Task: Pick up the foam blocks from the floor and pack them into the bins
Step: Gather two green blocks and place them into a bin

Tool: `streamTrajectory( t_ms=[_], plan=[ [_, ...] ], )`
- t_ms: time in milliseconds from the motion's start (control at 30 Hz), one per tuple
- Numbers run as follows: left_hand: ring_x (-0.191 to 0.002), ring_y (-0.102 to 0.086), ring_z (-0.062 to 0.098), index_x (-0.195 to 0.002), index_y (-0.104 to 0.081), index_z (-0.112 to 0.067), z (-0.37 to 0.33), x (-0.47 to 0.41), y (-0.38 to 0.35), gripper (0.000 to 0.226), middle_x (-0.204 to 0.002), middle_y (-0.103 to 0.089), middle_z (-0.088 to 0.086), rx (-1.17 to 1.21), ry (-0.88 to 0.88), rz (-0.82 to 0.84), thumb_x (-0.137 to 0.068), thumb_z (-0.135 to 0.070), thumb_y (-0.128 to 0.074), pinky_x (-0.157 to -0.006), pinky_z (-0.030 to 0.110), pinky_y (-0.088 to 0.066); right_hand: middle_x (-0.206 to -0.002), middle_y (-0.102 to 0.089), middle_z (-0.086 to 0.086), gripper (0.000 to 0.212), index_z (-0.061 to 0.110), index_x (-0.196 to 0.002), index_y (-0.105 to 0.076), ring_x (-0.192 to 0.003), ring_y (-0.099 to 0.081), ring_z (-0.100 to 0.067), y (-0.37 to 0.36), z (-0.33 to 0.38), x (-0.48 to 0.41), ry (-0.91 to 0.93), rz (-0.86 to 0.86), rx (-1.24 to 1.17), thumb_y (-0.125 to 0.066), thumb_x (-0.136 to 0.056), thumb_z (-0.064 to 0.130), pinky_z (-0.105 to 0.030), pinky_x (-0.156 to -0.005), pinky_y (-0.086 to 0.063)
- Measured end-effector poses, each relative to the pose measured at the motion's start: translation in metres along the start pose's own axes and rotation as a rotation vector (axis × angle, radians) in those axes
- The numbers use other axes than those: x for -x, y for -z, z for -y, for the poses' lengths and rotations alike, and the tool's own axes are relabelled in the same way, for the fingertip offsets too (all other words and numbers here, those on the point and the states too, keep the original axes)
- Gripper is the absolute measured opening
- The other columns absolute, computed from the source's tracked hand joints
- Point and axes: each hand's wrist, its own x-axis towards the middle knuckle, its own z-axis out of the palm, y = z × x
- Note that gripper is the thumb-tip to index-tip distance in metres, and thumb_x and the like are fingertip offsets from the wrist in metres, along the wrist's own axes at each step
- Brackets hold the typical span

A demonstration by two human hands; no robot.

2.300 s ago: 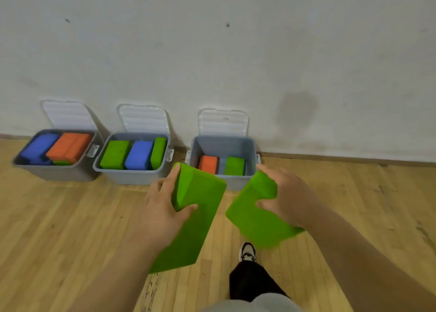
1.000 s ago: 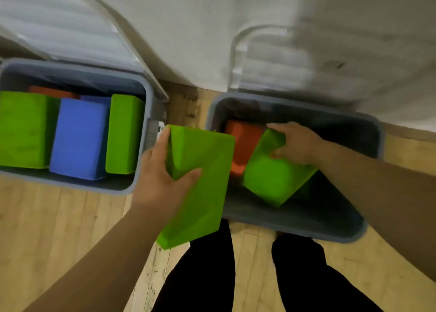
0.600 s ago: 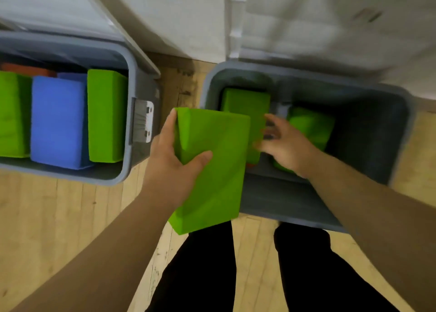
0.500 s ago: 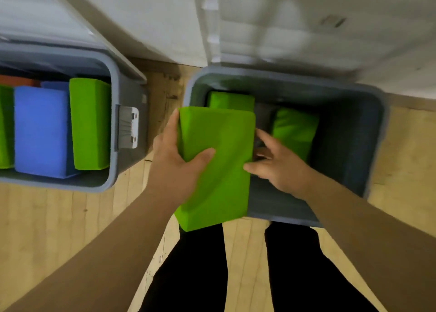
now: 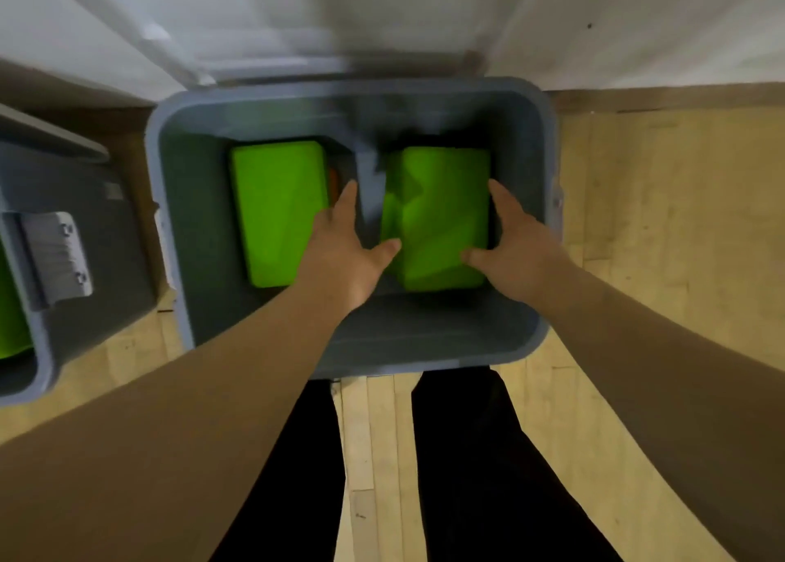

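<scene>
A grey bin point(image 5: 548, 187) stands open on the wood floor below me. Inside at the left a green foam block point(image 5: 276, 213) lies flat on an orange block point(image 5: 333, 179), of which only a sliver shows. At the right lies a second green foam block point(image 5: 441, 217), between my two hands. My left hand point(image 5: 344, 247) has straight fingers pointing into the gap between the blocks, its thumb touching the block's left edge. My right hand point(image 5: 509, 243) lies along the block's right side, thumb on its near corner.
A second grey bin point(image 5: 106, 238) with a white latch point(image 5: 55, 255) stands at the left, a green block point(image 5: 12, 306) showing in it. The open bin's lid point(image 5: 318, 22) leans on the white wall. My legs in black trousers point(image 5: 488, 476) stand right before the bin.
My right hand set its green block on the orange one at the bin's left. My left hand then carried its green block to the right side and loosened its hold; my right hand came alongside.
</scene>
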Motion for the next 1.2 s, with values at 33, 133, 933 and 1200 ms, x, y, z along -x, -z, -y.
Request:
streamTrajectory(
  t_ms=[33, 133, 933, 1200],
  plan=[
    [-0.141, -0.039, 0.028, -0.163, -0.008, -0.037, 0.004, 0.011, 0.006, 0.099, -0.158, -0.031, 0.007, -0.072, 0.003, 0.007, -0.089, -0.05, -0.073, -0.114, 0.038, -0.036, -0.153, -0.045, -0.001, 0.101, 0.041, -0.161, -0.004, -0.122, -0.057, -0.027, 0.0, 0.002, 0.005, 0.016, -0.004, 0.002, -0.074, -0.089, 0.039, -0.042, -0.1, -0.05],
    [-0.148, -0.03, 0.03, -0.162, -0.005, -0.041, 0.015, 0.047, 0.031, 0.097, -0.163, -0.023, 0.006, -0.211, 0.03, 0.016, -0.09, -0.053, -0.069, -0.117, 0.047, -0.035, -0.156, -0.038, -0.001, 0.097, 0.041, -0.161, -0.007, -0.13, -0.051, -0.027, 0.002, 0.02, 0.03, 0.06, 0.008, 0.053, -0.072, -0.089, 0.042, -0.043, -0.103, -0.048],
    [-0.151, -0.021, 0.027, -0.158, -0.016, -0.038, -0.056, 0.54, 0.171, 0.086, -0.165, -0.021, 0.001, -0.141, 0.241, -0.494, -0.089, -0.065, -0.061, -0.119, 0.047, -0.025, -0.17, -0.003, -0.003, 0.096, 0.036, -0.161, -0.012, -0.154, -0.014, -0.032, 0.135, 0.204, 0.418, 0.698, 0.117, 0.909, -0.061, -0.085, 0.069, -0.05, -0.118, -0.03],
    [-0.153, -0.021, 0.029, -0.16, -0.013, -0.038, -0.018, 0.692, 0.05, 0.091, -0.166, -0.022, 0.004, 0.207, 0.645, -0.711, -0.088, -0.07, -0.057, -0.121, 0.051, -0.027, -0.169, -0.01, -0.007, 0.097, 0.033, -0.161, -0.013, -0.152, -0.018, -0.034, 0.075, 0.227, 0.518, 1.007, 0.24, 1.328, -0.061, -0.085, 0.07, -0.052, -0.118, -0.031]
  ],
)
